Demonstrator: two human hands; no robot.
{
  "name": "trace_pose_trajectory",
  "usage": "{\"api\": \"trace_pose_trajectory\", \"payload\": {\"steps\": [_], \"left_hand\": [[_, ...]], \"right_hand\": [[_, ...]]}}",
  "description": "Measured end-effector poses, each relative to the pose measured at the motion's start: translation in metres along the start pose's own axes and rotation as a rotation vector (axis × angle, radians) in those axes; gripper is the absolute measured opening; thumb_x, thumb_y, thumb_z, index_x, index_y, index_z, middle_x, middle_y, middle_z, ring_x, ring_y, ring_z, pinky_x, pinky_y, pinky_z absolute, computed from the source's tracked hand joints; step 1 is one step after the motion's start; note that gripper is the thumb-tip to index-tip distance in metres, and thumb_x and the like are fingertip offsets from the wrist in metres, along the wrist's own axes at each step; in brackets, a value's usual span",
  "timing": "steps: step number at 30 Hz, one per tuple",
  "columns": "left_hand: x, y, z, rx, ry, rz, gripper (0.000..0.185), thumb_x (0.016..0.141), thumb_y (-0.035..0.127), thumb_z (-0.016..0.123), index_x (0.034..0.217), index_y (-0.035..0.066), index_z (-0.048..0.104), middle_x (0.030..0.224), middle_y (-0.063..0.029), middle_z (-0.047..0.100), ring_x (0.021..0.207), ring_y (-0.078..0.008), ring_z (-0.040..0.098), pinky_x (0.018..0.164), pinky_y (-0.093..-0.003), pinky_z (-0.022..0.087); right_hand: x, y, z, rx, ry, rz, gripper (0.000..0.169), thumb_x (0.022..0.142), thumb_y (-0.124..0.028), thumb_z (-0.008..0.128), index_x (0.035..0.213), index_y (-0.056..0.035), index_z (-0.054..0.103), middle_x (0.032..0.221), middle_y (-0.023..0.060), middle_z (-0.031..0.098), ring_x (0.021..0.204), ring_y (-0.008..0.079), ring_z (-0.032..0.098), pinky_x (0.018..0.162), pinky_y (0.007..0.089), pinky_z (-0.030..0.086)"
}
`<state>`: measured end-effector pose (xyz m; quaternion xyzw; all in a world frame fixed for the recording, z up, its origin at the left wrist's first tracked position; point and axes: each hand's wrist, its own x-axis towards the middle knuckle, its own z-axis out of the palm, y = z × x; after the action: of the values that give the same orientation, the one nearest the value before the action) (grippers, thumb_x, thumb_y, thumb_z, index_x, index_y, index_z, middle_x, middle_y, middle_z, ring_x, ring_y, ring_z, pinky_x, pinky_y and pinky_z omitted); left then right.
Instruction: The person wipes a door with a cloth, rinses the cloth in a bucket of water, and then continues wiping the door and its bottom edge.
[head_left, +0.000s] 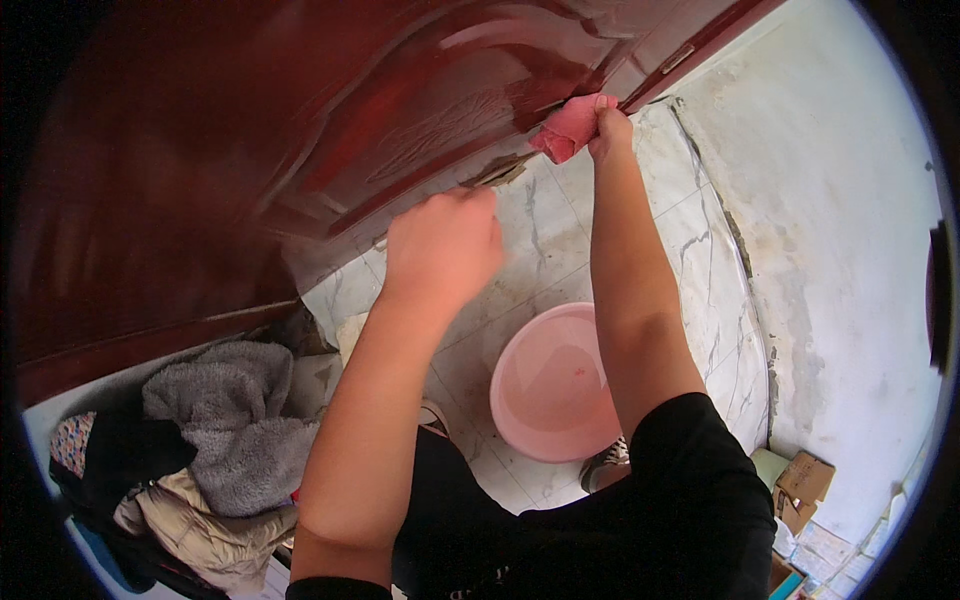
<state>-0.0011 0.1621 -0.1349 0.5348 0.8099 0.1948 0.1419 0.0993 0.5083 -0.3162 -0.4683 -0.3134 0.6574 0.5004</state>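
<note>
In my right hand (613, 129) is a folded pink cloth (571, 129), pressed near the lower outer edge of a dark red panelled door (442, 97). My left hand (446, 244) is curled into a fist in front of the door's bottom edge; it looks slightly blurred, and no object shows in it. Below and between my arms, a pink plastic basin (547, 375) stands on the tiled floor, holding what looks like water. My right forearm hides part of the basin's right side. The door's bottom edge has a damaged, splintered patch (499, 172) between my hands.
Grey fleece (232, 420), a beige puffer jacket (202, 525) and dark clothing (135, 450) are heaped at the left. A stained white wall (847, 300) rises on the right. A cardboard box (806, 484) lies at the lower right. My shoe (606, 469) is beside the basin.
</note>
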Motion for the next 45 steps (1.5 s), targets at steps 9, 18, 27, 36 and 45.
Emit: {"api": "trace_pose_trajectory", "payload": {"steps": [9,18,27,36,45], "left_hand": [[0.01,-0.005,0.008,0.012,-0.056,-0.05,0.014,0.091,0.016,0.062,0.093,0.003,0.067,0.101,-0.0165,0.074,0.091,-0.041,0.072,0.078,-0.055,0.058],[0.008,-0.01,0.007,0.058,-0.009,-0.145,0.011,0.092,0.016,0.063,0.092,0.005,0.067,0.098,-0.0172,0.075,0.088,-0.0422,0.073,0.077,-0.0549,0.058],[0.019,0.006,0.018,0.06,-0.062,-0.141,0.013,0.092,0.017,0.063,0.091,0.004,0.066,0.096,-0.0188,0.075,0.087,-0.0431,0.073,0.075,-0.0564,0.058],[0.012,0.004,0.017,0.033,-0.006,-0.095,0.013,0.093,0.016,0.062,0.094,0.005,0.068,0.095,-0.019,0.076,0.087,-0.0426,0.073,0.076,-0.0542,0.058],[0.014,0.009,0.007,0.043,-0.117,-0.178,0.017,0.095,0.02,0.061,0.097,0.005,0.07,0.098,-0.0208,0.076,0.092,-0.0423,0.074,0.08,-0.0545,0.059]], "right_hand": [[-0.047,-0.055,0.022,0.134,-0.168,-0.108,0.008,0.104,-0.007,0.062,0.106,-0.0002,0.066,0.099,0.01,0.071,0.088,0.0233,0.069,0.08,0.0397,0.058],[-0.033,0.008,0.016,0.046,0.018,0.065,0.02,0.097,0.006,0.057,0.115,0.0024,0.066,0.102,0.0107,0.071,0.089,0.0258,0.072,0.083,0.0416,0.061],[-0.031,-0.001,0.018,-0.134,-0.036,-0.078,0.012,0.099,0.002,0.06,0.108,0.0031,0.067,0.096,0.0104,0.071,0.082,0.0247,0.07,0.075,0.0406,0.059],[-0.072,-0.117,0.055,-0.18,-0.134,-0.242,0.015,0.098,-0.006,0.071,0.106,0.0062,0.068,0.096,0.0113,0.072,0.081,0.0221,0.068,0.073,0.0372,0.057],[-0.103,-0.112,0.065,-0.627,0.106,-0.709,0.033,0.091,-0.025,0.079,0.105,0.0033,0.071,0.099,0.0216,0.076,0.094,0.0356,0.074,0.087,0.0426,0.056]]}}
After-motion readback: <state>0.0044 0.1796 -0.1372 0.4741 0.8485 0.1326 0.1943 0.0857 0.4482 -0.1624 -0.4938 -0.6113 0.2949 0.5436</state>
